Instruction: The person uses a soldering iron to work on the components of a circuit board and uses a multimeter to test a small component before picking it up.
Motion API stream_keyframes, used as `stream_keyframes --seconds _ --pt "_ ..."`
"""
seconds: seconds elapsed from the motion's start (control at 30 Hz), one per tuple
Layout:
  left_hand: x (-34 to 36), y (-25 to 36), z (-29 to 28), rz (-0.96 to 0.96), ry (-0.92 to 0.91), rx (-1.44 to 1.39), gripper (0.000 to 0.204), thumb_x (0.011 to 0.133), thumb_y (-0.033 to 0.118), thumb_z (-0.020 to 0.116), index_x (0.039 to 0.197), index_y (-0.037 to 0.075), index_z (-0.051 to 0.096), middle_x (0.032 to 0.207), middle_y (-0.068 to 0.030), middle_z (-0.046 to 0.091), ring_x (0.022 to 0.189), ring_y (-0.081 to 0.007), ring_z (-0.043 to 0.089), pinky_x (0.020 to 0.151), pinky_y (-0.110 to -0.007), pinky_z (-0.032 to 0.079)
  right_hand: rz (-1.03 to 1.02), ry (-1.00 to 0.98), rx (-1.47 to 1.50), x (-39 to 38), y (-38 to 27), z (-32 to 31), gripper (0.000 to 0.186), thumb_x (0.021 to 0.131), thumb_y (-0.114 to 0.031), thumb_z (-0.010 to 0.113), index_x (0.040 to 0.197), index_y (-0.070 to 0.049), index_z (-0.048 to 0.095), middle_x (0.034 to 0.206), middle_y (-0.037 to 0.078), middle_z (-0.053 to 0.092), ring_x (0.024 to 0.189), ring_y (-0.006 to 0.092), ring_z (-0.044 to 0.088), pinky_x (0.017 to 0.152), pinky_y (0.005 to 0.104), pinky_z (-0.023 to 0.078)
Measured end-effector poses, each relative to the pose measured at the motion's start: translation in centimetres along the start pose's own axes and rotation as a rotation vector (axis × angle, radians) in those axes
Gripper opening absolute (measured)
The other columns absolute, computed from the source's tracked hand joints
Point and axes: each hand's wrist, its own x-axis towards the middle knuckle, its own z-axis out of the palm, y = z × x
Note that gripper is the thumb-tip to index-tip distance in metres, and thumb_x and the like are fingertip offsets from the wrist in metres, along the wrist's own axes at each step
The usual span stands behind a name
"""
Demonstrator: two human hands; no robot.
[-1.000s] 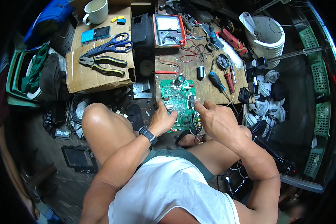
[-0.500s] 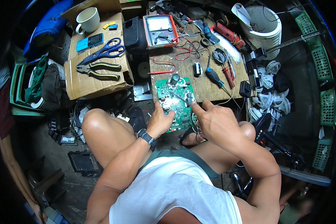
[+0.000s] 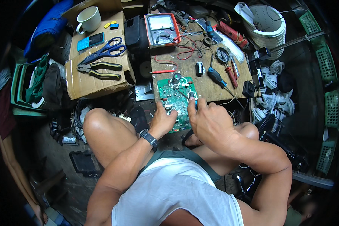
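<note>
A green circuit board (image 3: 167, 88) covered with small parts rests over the near edge of the wooden table, tilted toward me. My left hand (image 3: 164, 121) grips its left edge, with the thumb on the face of the board. My right hand (image 3: 213, 119) is closed on a slim dark-shafted tool (image 3: 183, 94), whose tip points at the upper middle of the board. Most of that tool is hidden by my fingers, so its kind cannot be told. A large black capacitor (image 3: 176, 77) stands near the board's far edge.
Beyond the board lie a red test probe (image 3: 162, 71), an analog multimeter (image 3: 162, 30) and a blue-handled screwdriver (image 3: 217, 77). Cutting pliers (image 3: 101, 71), scissors (image 3: 109, 49), a phone (image 3: 90, 42) and a mug (image 3: 89, 19) sit on a cardboard box at left. A white bucket (image 3: 267, 34) stands far right.
My right hand has shifted slightly left and turned, bringing the tool's dark shaft into clearer view over the board. My left hand keeps its grip on the board.
</note>
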Motion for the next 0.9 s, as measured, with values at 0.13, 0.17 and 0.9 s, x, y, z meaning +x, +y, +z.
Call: stream_keyframes --seconds 0.13,0.17,0.9 --pt "-0.2 0.5 -0.2 -0.013 -0.01 -0.021 0.074 0.092 0.033 0.063 0.142 -0.015 0.036 0.122 -0.0429 0.064 0.115 -0.0547 0.065 0.1 -0.052 0.053 -0.035 0.017 -0.04 0.2 -0.5 0.1 0.046 0.092 -0.015 0.062 0.129 0.011 0.063 0.093 0.017 0.074 0.078 0.0258 0.077 0.06 0.0337 0.06" --pt "-0.3 0.5 -0.2 -0.016 -0.014 -0.025 0.074 0.092 0.033 0.062 0.142 -0.015 0.036 0.123 -0.0431 0.064 0.115 -0.0549 0.065 0.1 -0.051 0.053 -0.01 0.006 0.018 0.5 -0.3 0.2 0.044 0.092 -0.015 0.062 0.128 0.011 0.064 0.093 0.017 0.074 0.077 0.0257 0.077 0.059 0.0338 0.06" --pt "-1.0 1.8 0.3 -0.034 0.003 0.017 0.077 0.093 0.033 0.062 0.144 -0.017 0.033 0.135 -0.0394 0.059 0.125 -0.0473 0.063 0.107 -0.045 0.049 0.279 0.224 0.567 -3.3 -0.9 6.2 0.031 0.091 -0.01 0.065 0.119 -0.001 0.054 0.098 0.029 0.069 0.086 0.0466 0.072 0.071 0.0564 0.058"
